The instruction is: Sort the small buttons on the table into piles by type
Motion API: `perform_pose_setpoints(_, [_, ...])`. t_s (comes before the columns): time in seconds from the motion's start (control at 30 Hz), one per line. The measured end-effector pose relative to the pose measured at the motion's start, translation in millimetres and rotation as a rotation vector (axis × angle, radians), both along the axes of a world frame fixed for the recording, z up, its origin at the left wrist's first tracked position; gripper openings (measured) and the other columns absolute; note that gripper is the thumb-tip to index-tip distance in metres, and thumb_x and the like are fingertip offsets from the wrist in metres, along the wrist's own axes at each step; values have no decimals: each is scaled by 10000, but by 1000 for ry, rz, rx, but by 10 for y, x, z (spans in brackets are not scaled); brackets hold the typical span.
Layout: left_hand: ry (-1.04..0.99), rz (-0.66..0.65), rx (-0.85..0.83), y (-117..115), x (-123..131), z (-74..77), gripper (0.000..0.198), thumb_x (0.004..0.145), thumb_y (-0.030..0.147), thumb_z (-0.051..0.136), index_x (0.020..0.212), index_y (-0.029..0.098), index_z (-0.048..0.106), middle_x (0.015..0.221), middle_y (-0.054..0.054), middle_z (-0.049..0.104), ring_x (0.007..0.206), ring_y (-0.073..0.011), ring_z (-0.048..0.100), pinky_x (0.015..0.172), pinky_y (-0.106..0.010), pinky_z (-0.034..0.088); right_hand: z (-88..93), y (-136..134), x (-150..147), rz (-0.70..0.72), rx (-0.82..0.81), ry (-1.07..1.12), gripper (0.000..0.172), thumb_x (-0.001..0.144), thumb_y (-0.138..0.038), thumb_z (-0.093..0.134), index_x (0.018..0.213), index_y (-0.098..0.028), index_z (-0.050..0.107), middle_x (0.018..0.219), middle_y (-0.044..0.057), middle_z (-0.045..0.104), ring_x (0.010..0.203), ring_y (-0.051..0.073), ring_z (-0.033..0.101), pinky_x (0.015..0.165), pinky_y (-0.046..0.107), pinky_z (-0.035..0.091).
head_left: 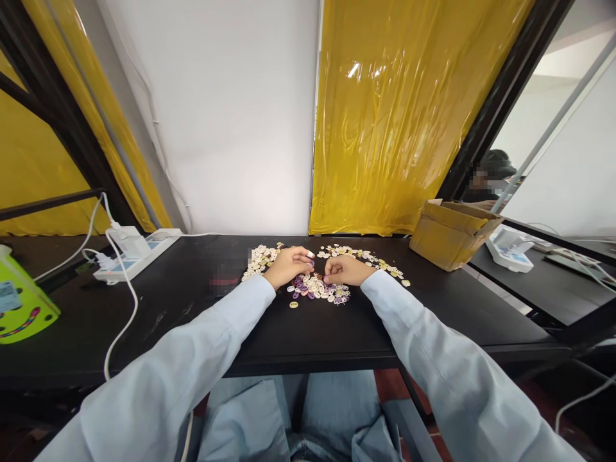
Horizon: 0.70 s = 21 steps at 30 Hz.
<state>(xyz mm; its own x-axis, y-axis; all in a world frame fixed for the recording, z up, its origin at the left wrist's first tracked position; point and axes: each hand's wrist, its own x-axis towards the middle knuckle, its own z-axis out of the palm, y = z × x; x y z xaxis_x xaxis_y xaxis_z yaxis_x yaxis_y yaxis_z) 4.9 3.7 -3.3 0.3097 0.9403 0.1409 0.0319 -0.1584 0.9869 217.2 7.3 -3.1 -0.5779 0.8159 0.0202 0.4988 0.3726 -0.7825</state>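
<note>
A spread of small cream, yellow and purple buttons (317,287) lies in the middle of the black table (337,333). My left hand (289,265) rests on the buttons with its fingers curled in, fingertips near the pile's centre. My right hand (344,269) sits just to the right of it, fingers closed in a pinch over the purple and white buttons. What either hand holds is too small to make out. Both arms wear pale blue sleeves.
A white power strip (137,253) with plugs and cables lies at the back left. A green box (22,305) stands at the far left edge. An open cardboard box (452,234) sits at the back right. Another person (488,176) sits beyond it.
</note>
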Motion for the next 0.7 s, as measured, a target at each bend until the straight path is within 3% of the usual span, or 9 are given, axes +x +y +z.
perform_pose_setpoints(0.17, [-11,-4,16,-1,3,-6,296,636,68,722,917,103,635,718,-51,686,691,-185,695,662,-312,564,-35,48,17,-42,53,115,259,644,-387,732,702,-145,657,599,2,622,565,112,544,544,233,410])
perform_pose_setpoints(0.27, [-21,9,24,4,7,-9,265,624,89,745,867,106,640,716,-57,692,704,-186,695,677,-315,564,-30,55,-15,-162,116,220,233,665,-375,712,691,-146,685,620,9,625,559,106,527,539,240,423])
perform_pose_setpoints(0.4, [-66,30,26,-11,19,22,256,623,135,768,849,108,652,732,-62,702,734,-179,693,730,-325,563,-7,8,-142,-314,-8,485,216,638,-347,726,703,-148,671,619,-1,618,499,89,507,507,247,450])
perform_pose_setpoints(0.53, [-122,35,29,-45,39,61,316,613,193,797,889,106,670,778,-66,714,747,-167,688,794,-343,555,-19,-46,-281,-315,-151,687,218,612,-319,754,722,-152,669,684,16,661,568,97,564,580,257,507])
perform_pose_setpoints(0.7, [-156,33,29,-66,46,69,354,589,227,818,889,103,678,793,-70,717,765,-173,688,816,-356,548,-57,-41,-336,-317,-130,760,220,623,-328,759,711,-152,660,684,15,671,555,94,572,580,255,504])
